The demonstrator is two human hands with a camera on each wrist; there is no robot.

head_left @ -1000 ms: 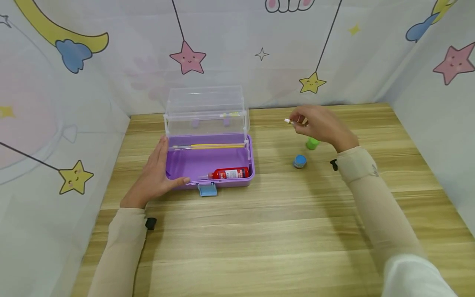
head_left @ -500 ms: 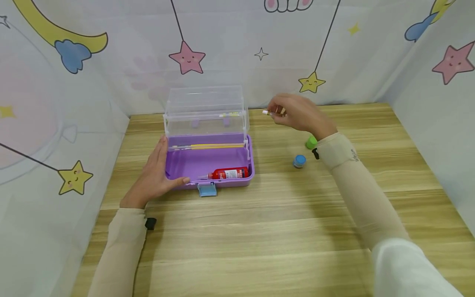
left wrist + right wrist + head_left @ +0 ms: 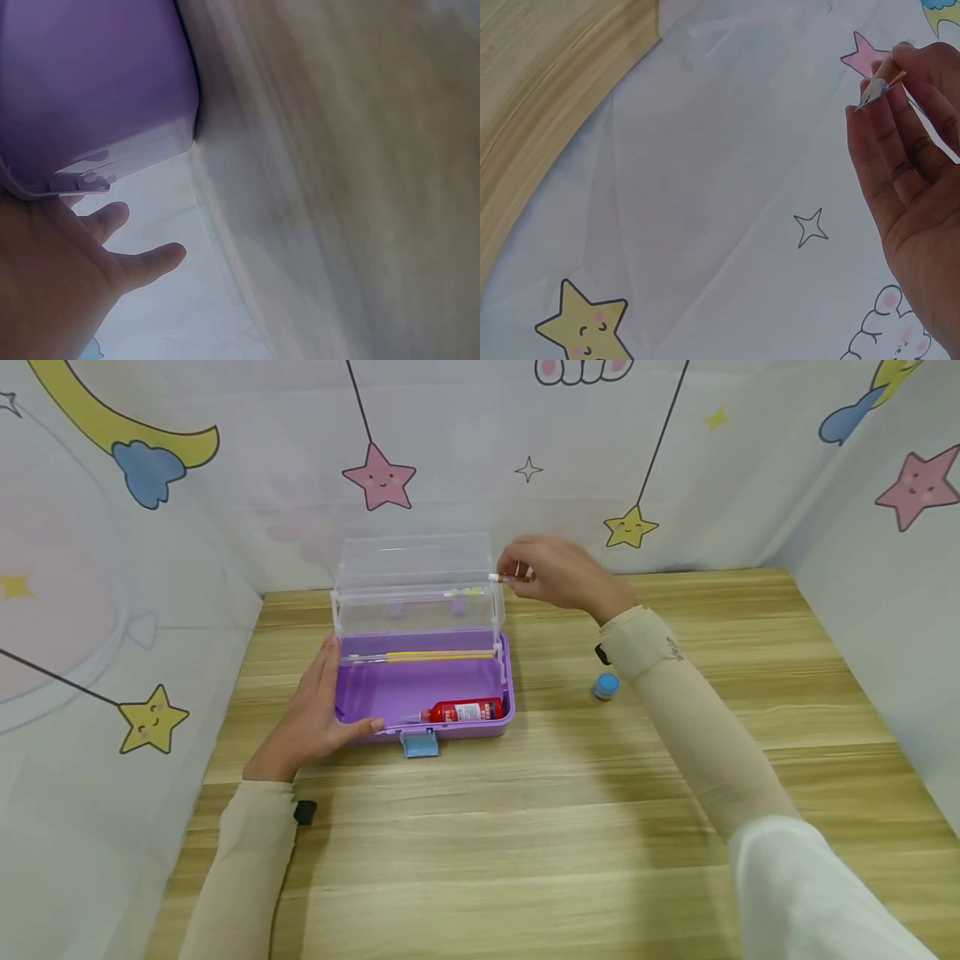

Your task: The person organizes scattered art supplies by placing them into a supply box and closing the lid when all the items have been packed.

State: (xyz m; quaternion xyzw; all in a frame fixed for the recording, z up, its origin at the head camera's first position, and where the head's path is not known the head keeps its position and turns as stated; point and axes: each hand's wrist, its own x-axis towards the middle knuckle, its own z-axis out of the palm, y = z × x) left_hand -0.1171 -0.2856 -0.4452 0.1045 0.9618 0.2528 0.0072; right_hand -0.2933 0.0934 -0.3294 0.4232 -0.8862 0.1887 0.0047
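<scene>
The left hand (image 3: 303, 718) lies against the left end of a purple box (image 3: 511, 693), its thumb over the front rim; in the left wrist view, two fingers of that hand (image 3: 60, 277) stretch out beside the box wall (image 3: 90, 75). Up by the right end of the raised clear trays (image 3: 412, 560), the right hand (image 3: 562, 575) pinches a small white-tipped brown stick (image 3: 495, 577). The right wrist view has this stick (image 3: 873, 91) between thumb and fingers of the hand (image 3: 922, 187). Thin brushes (image 3: 442, 655) and a red bottle (image 3: 467, 710) lie in the box.
A blue-lidded jar (image 3: 606, 686) stands on the wooden table (image 3: 480, 843), right of the box. A yellowish item (image 3: 467, 592) lies in a clear tray. The blue latch (image 3: 420, 743) hangs at the box front. A patterned curtain (image 3: 570, 518) rises behind.
The right hand has moved left with the stick, from above the jars to the trays' right end. A green jar seen earlier is now hidden behind the right arm. The left hand stays put.
</scene>
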